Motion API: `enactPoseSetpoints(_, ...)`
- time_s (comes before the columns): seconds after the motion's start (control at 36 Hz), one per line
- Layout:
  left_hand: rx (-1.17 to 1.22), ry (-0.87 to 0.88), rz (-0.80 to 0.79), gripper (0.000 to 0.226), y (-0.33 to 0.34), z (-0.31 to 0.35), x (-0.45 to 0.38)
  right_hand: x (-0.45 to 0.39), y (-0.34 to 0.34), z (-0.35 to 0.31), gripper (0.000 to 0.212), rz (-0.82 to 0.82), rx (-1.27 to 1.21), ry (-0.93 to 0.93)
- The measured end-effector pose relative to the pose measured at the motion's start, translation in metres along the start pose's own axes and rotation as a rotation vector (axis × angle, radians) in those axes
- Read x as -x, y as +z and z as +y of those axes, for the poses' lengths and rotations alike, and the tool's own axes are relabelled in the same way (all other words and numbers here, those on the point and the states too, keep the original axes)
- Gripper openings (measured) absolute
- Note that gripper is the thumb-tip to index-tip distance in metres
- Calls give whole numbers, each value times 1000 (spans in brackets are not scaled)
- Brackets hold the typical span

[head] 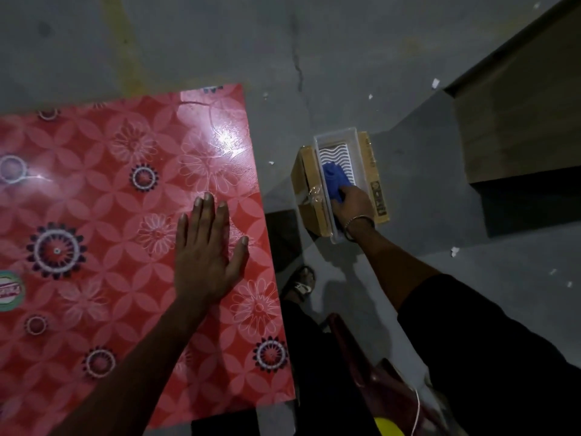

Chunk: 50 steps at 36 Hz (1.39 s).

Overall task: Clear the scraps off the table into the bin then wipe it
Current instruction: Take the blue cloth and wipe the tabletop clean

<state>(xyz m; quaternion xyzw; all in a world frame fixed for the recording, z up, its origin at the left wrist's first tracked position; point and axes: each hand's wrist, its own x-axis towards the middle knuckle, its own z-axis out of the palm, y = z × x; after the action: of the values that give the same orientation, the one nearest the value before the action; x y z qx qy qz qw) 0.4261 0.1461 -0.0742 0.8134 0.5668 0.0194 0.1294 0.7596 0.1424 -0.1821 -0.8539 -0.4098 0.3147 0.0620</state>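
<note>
The red table [94, 199] with a flower pattern fills the left half of the head view. My left hand [206, 250] rests flat on it near its right edge, fingers straight. To the right, on the floor, a clear plastic tray [356, 143] sits on a cardboard box [306, 184]. A blue cloth [333, 177] lies inside the tray. My right hand [353, 204] reaches down into the tray and grips the near end of the cloth. A bangle circles that wrist.
Small white paper scraps [435, 82] dot the grey floor around the box. A wooden board [518, 121] leans at the upper right. My sandalled foot [301, 283] stands beside the table's right edge. A dark red chair part [377, 382] is at the bottom.
</note>
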Motion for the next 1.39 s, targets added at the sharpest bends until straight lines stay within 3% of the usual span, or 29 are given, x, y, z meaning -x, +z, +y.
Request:
enactPoseSetpoints(0.14,-1,-6,-8,81,1,0,0,2,-7,-5,24,25,-85,105)
enactPoseSetpoints(0.31,-25,-13,-69,80,-4,0,1,26,-37,-15,20,175,-297,192)
enactPoseSetpoints(0.39,-43,-7,-118,79,-5,-1,1,55,-57,-23,14,312,-387,152)
enactPoseSetpoints(0.58,3,-63,-218,75,-20,14,4,144,-95,-62,30,390,-632,8)
enactPoseSetpoints(0.69,86,-94,-281,68,-38,21,15,195,-105,-95,19,153,-1055,110)
enactPoseSetpoints(0.78,93,-21,-330,69,-38,5,35,230,-98,-112,24,-239,-1508,372)
enactPoseSetpoints(0.83,92,50,-371,70,-39,-12,53,250,-88,-121,7,-421,-1690,431)
enactPoseSetpoints(0.94,80,7,-353,74,-58,-63,77,260,-65,-146,42,-568,-1818,394)
enactPoseSetpoints(1.06,26,-101,-282,69,-71,-135,105,256,-21,-189,54,-640,-1538,332)
enactPoseSetpoints(1.19,-28,-143,-209,67,-93,-224,104,196,77,-211,102,-428,-1309,192)
enactPoseSetpoints(1.22,-30,-138,-204,66,-97,-241,100,202,73,-237,99,-349,-1252,183)
enactPoseSetpoints(1.31,-25,-121,-193,65,-105,-299,85,227,50,-323,58,-196,-1094,136)
enactPoseSetpoints(1.39,-28,-100,-179,62,-114,-361,69,218,67,-382,47,-59,-903,100)
